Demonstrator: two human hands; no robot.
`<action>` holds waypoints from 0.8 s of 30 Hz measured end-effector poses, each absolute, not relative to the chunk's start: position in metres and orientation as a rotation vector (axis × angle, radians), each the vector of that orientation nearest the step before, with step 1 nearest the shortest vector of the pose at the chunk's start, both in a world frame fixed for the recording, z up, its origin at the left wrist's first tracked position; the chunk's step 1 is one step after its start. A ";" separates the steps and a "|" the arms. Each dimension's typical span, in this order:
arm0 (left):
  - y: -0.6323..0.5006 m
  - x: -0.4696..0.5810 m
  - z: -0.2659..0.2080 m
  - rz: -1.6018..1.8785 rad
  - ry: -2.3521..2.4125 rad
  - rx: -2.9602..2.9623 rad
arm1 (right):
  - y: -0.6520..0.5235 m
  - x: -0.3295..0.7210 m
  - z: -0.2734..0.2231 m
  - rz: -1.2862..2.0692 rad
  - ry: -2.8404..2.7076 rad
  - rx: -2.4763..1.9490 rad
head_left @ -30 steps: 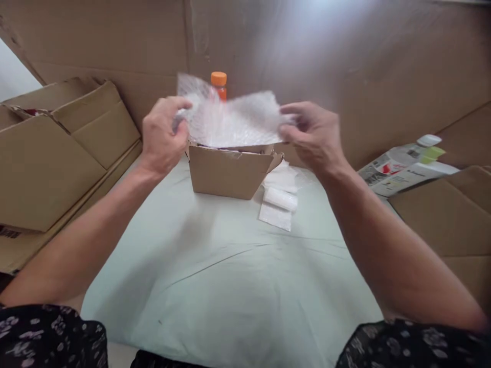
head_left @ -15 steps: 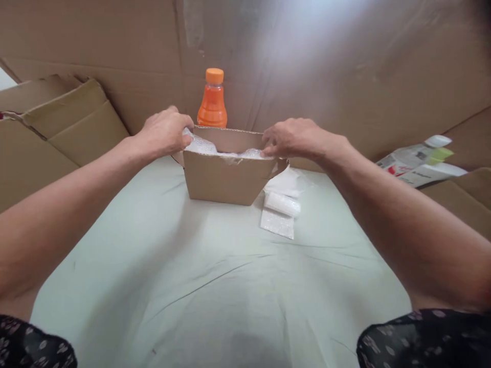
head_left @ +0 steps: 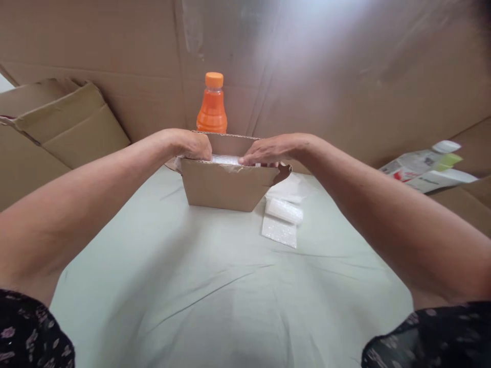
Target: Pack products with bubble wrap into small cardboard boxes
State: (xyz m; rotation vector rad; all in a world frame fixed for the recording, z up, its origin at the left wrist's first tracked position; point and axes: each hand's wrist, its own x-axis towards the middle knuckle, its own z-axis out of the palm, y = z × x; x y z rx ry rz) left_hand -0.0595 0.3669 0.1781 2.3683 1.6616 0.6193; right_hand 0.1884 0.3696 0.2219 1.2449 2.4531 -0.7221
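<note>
An open cardboard box (head_left: 222, 186) stands on the pale green cloth, with bubble wrap (head_left: 225, 159) showing inside it. My left hand (head_left: 197, 146) dips into the left side of the box, its fingers bent down and hidden by the near wall. From the right, my right hand (head_left: 266, 147) reaches over the opening with fingers stretched and a fingertip against the bubble wrap. Whether the left hand grips anything is hidden.
An orange bottle (head_left: 212, 110) rises behind the box. Loose bubble wrap pieces (head_left: 282, 220) lie to its right on the cloth (head_left: 215, 301). Larger cardboard boxes (head_left: 72, 122) stand at left, and a white carton (head_left: 433, 176) leans at far right. A cardboard wall (head_left: 326, 76) closes the back.
Both hands have moved inward and down from the box's side edges into its opening. The bubble wrap that stuck up at the left now sits lower. The view has tilted slightly.
</note>
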 end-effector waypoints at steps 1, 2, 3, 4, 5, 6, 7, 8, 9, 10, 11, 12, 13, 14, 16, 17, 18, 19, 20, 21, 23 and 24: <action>0.371 -0.061 0.174 0.493 1.604 2.366 | 0.371 0.190 0.218 -0.711 2.459 1.218; 0.373 -0.063 0.171 0.302 1.534 2.348 | 0.373 0.191 0.215 -0.702 2.488 1.174; 0.376 -0.062 0.170 0.135 1.481 2.318 | 0.374 0.192 0.213 -0.690 2.528 1.125; 0.377 -0.060 0.172 0.075 1.470 2.300 | 0.376 0.191 0.211 -0.671 2.564 1.085; 0.376 -0.057 0.175 0.039 1.489 2.282 | 0.376 0.190 0.211 -0.647 2.583 1.062; 0.373 -0.053 0.181 0.004 1.525 2.261 | 0.375 0.189 0.212 -0.619 2.585 1.065; 0.367 -0.048 0.187 -0.007 1.569 2.244 | 0.372 0.188 0.215 -0.584 2.583 1.103; 0.357 -0.044 0.195 0.033 1.611 2.243 | 0.366 0.188 0.219 -0.535 2.605 1.178; 0.344 -0.041 0.202 0.144 1.651 2.265 | 0.358 0.191 0.224 -0.470 2.668 1.289; 0.327 -0.041 0.208 0.334 1.686 2.306 | 0.347 0.197 0.228 -0.394 2.778 1.427; 0.307 -0.043 0.211 0.602 1.709 2.344 | 0.334 0.206 0.230 -0.309 2.920 1.586; 0.286 -0.048 0.210 0.935 1.719 2.366 | 0.320 0.218 0.229 -0.220 3.065 1.755; 0.266 -0.056 0.204 1.262 1.723 2.338 | 0.306 0.232 0.225 -0.151 3.182 1.918; 0.247 -0.065 0.193 1.564 1.739 2.233 | 0.293 0.247 0.215 -0.127 3.259 2.067; 0.222 -0.084 0.160 1.973 1.726 1.926 | 0.274 0.271 0.185 -0.243 3.276 2.300; 0.218 -0.091 0.140 2.004 1.723 1.773 | 0.270 0.278 0.167 -0.386 3.240 2.381; 0.218 -0.095 0.122 1.947 1.728 1.652 | 0.269 0.279 0.148 -0.541 3.191 2.420; 0.222 -0.095 0.107 1.896 1.723 1.555 | 0.270 0.276 0.131 -0.692 3.152 2.414; 0.229 -0.092 0.096 1.828 1.687 1.519 | 0.274 0.269 0.116 -0.802 3.130 2.370; 0.238 -0.085 0.088 1.750 1.641 1.533 | 0.277 0.258 0.105 -0.856 3.132 2.310; 0.251 -0.066 0.083 1.611 1.552 1.631 | 0.284 0.235 0.094 -0.831 3.178 2.226; 0.255 -0.057 0.084 1.568 1.530 1.677 | 0.285 0.226 0.091 -0.799 3.202 2.214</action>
